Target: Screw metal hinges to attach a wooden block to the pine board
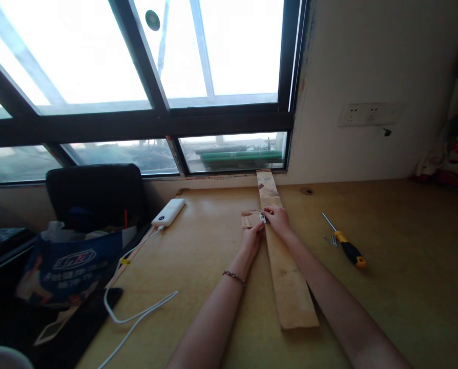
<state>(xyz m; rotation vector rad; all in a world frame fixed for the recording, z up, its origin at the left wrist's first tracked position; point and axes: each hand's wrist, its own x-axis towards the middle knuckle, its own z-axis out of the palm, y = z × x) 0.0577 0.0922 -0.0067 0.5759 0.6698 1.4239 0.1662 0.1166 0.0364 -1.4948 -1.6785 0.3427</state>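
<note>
A long wooden plank (290,279) lies on the table, running from near me toward the window. Against its left side, near the far end, is a short wooden block (249,219). Where the two meet, both hands are at a small shiny metal piece (263,219), too small to tell its kind. My left hand (253,234) is closed at the block, its fingertips on the metal piece. My right hand (277,217) rests over the plank, fingers pinched on the same piece from the other side. The fingers partly hide it.
On the right of the table (209,266) lie a yellow-and-black screwdriver (346,247) and small screws (334,241). A white power bank (169,212) with a white cable (137,318) sits at the left edge. Beyond are a black chair (96,192) and a blue bag (75,261).
</note>
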